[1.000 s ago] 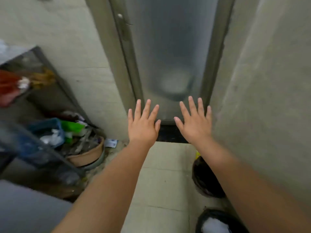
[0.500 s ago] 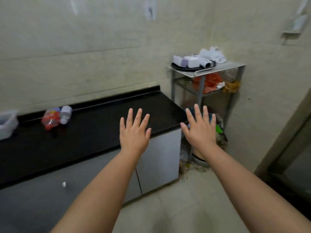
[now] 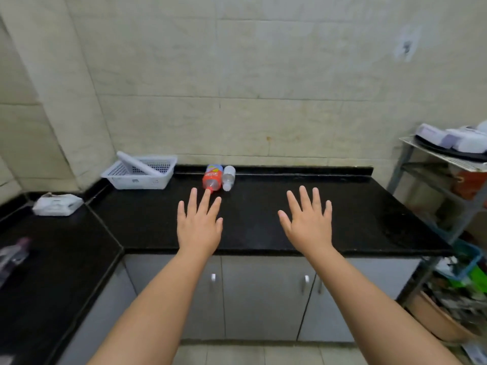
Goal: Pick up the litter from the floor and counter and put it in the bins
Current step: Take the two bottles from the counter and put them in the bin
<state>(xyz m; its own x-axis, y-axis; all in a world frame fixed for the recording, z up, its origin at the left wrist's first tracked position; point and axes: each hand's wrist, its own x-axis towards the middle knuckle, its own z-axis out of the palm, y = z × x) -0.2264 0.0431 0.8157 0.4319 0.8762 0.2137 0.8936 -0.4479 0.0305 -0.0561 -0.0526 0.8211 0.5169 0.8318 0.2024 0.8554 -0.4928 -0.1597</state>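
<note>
Two plastic bottles lie side by side near the back of the black counter (image 3: 276, 206): a red-labelled bottle (image 3: 212, 177) and a smaller clear bottle (image 3: 228, 177). My left hand (image 3: 199, 223) hovers open above the counter, its fingertips just short of the red bottle's cap. My right hand (image 3: 307, 222) is spread open further right over bare counter. A crumpled white packet (image 3: 56, 204) lies on the left counter wing, and a blurred clear bottle (image 3: 11, 255) lies at the far left edge. No bin is in view.
A white plastic basket (image 3: 141, 172) stands in the counter's back left corner. A metal rack (image 3: 448, 185) with boxes and clutter stands to the right. Grey cabinet doors (image 3: 263, 296) sit under the counter, with tiled floor below.
My view has swung left from the glass door and floor bins to face the counter straight on. Both hands stay open and raised, now over the counter by the bottles.
</note>
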